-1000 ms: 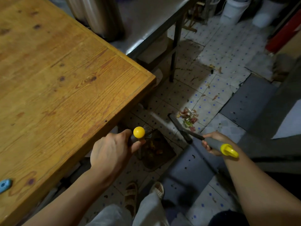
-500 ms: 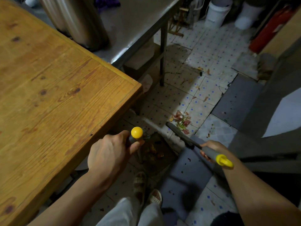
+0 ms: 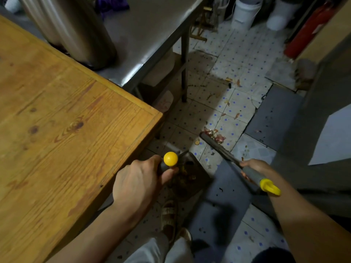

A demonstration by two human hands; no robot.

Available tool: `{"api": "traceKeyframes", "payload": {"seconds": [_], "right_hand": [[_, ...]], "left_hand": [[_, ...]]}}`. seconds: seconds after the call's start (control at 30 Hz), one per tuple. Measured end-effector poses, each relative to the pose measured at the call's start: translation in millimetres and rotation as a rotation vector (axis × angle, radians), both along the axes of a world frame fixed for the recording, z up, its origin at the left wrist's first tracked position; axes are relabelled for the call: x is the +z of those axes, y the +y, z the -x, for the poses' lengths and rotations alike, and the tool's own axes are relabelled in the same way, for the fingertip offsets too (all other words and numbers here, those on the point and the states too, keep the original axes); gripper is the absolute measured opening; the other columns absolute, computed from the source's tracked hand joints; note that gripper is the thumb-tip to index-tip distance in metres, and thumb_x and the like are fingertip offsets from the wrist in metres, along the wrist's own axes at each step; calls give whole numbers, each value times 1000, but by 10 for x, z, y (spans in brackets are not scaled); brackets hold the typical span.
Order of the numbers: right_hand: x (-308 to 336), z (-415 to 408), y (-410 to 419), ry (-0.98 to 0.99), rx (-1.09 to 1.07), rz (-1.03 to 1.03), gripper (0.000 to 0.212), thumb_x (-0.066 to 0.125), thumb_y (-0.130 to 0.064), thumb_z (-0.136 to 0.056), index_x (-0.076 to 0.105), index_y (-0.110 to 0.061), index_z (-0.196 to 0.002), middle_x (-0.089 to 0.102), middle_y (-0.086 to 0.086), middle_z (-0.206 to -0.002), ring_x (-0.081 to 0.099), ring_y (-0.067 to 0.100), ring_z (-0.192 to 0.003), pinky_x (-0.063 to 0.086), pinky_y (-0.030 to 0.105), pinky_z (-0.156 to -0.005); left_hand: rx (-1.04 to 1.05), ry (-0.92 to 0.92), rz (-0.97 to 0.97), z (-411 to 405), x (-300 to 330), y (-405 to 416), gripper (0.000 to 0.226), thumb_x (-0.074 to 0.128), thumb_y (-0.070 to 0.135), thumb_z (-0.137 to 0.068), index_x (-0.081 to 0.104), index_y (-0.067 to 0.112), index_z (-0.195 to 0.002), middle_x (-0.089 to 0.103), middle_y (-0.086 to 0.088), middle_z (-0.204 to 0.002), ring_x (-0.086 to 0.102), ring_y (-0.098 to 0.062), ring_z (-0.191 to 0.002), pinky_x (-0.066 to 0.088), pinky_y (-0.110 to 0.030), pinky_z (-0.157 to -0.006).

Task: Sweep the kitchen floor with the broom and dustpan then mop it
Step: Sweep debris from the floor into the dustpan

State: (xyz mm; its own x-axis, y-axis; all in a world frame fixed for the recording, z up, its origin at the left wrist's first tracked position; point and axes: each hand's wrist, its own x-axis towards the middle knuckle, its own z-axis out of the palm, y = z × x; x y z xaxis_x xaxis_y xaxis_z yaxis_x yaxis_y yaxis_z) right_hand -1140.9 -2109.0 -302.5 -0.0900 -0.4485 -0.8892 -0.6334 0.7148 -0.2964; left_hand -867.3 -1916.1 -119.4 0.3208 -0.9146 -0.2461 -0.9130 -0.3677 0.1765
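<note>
1. The left hand [image 3: 139,179] is wrapped round the dustpan handle [image 3: 170,159], just under its yellow knob; the dustpan [image 3: 188,179] sits at lower centre of the frame and already carries scraps.
2. The right hand [image 3: 253,168] is wrapped round the grey grip of the broom [image 3: 224,152]. Its head lies just left of a small scrap pile [image 3: 215,135] at mid frame.
3. To do this step well, I would set the pan lip flat on the floor, lift the broom head over to the pile's far side, then draw it to the pan in short, low strokes so nothing scatters.
4. More bits lie further up the tiled floor [image 3: 228,88], by the steel counter's leg [image 3: 184,69]; they need gathering too.
5. A wooden counter [image 3: 66,130] fills the left of the frame. Buckets [image 3: 245,14] stand at the top, and grey mats [image 3: 273,114] lie to the right. The room is dim.
</note>
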Motion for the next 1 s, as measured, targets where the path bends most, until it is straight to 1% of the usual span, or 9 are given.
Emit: {"api": "traceKeyframes", "payload": {"seconds": [0.07,0.17,0.3,0.47,0.57,0.67,0.83,0.93,1.0], "right_hand": [[88,-33,-16,-13,-8,-27,31,55,-20,-93,61,2,-72,58,10,-44,53,23,-48,42,30,-49],[228,-114,-46,-44,-16,-99,35,48,-22,-97,55,-1,-70,53,5,-38,49,15,-30,37,19,-37],[293,-310,-79,-89,-4,-180,38,45,-26,-98,55,-5,-67,52,1,-40,45,12,-32,33,20,-40],[304,-630,-227,-166,-11,-208,33,40,-22,-100,51,-4,-74,51,4,-40,44,13,-30,32,16,-35],[283,-781,-346,-238,-93,-231,24,37,-17,-100,48,-3,-83,51,6,-39,45,12,-26,33,12,-30],[235,-867,-493,-334,-235,-283,27,33,-15,-101,48,3,-87,50,9,-38,48,13,-25,35,12,-26],[116,-877,-763,-345,-247,-375,22,32,-18,-102,44,0,-102,49,10,-39,49,16,-24,36,12,-26],[46,-869,-1000,-369,-276,-339,23,32,-15,-101,46,-4,-86,48,9,-38,48,12,-24,33,10,-25],[-41,-822,-1149,-399,-304,-335,23,30,-14,-101,45,-13,-84,49,9,-39,49,12,-26,35,11,-25]], "left_hand": [[-15,17,1,-53,37,-47,79,-2,75,-60,50,33,-103,54,7,-74,59,-15,-74,48,-32,-59],[-33,24,-8,-135,107,-95,70,6,74,-67,50,33,-103,60,6,-80,61,-15,-77,49,-32,-62],[-29,43,-29,-245,182,-140,74,4,76,-65,50,33,-103,64,3,-85,63,-16,-81,53,-35,-68],[14,51,-61,-283,255,-168,44,32,68,-84,50,32,-103,64,3,-88,62,-18,-84,49,-30,-66],[52,43,-63,-287,252,-197,45,32,68,-84,50,32,-105,65,3,-89,63,-19,-85,50,-32,-68],[91,32,-74,-264,227,-259,46,31,69,-84,49,34,-108,64,3,-91,62,-18,-86,51,-32,-68],[143,-20,-89,-117,202,-430,42,31,66,-87,48,35,-109,61,6,-87,60,-12,-80,45,-24,-60],[196,-58,-82,-45,198,-571,39,32,65,-87,49,33,-100,56,7,-77,56,-11,-70,44,-25,-56],[227,-73,-96,24,189,-664,36,32,65,-86,47,33,-97,51,8,-72,53,-11,-67,43,-24,-54]]}}
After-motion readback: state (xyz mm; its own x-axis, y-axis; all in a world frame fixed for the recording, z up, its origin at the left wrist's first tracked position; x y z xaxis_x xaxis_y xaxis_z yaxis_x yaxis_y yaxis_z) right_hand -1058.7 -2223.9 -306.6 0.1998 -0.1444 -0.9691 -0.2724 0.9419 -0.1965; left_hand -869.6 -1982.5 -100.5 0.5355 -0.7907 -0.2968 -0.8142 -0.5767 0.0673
